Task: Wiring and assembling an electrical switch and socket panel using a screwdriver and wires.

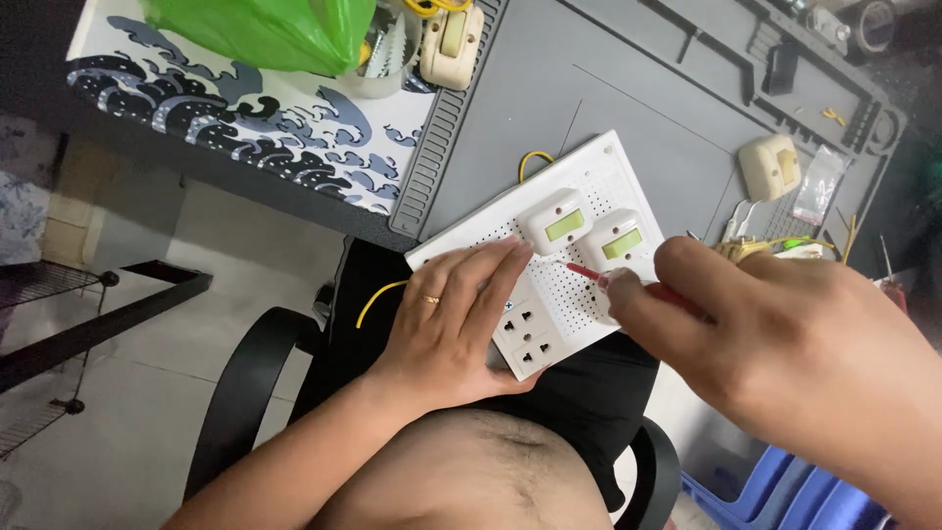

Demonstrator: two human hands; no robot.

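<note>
A white perforated electrical board (589,177) rests half on the grey mat and half over my lap. It carries two cream switch boxes with green windows (555,222) (613,239) and a pair of white sockets (527,339) near its front corner. My left hand (451,314), with a ring on one finger, lies flat on the board's left part and steadies it. My right hand (775,334) grips a red-handled screwdriver (592,275), whose tip points at the board just below the left switch box. A yellow wire (378,297) sticks out from under the board.
A grey work mat (549,79) covers the table. On it lie a cream switch box (769,165), a small clear bag (816,186) and loose wire bits. A green plastic bag (275,29) and another cream box (449,44) sit at the back left. Blue stool (765,496) at lower right.
</note>
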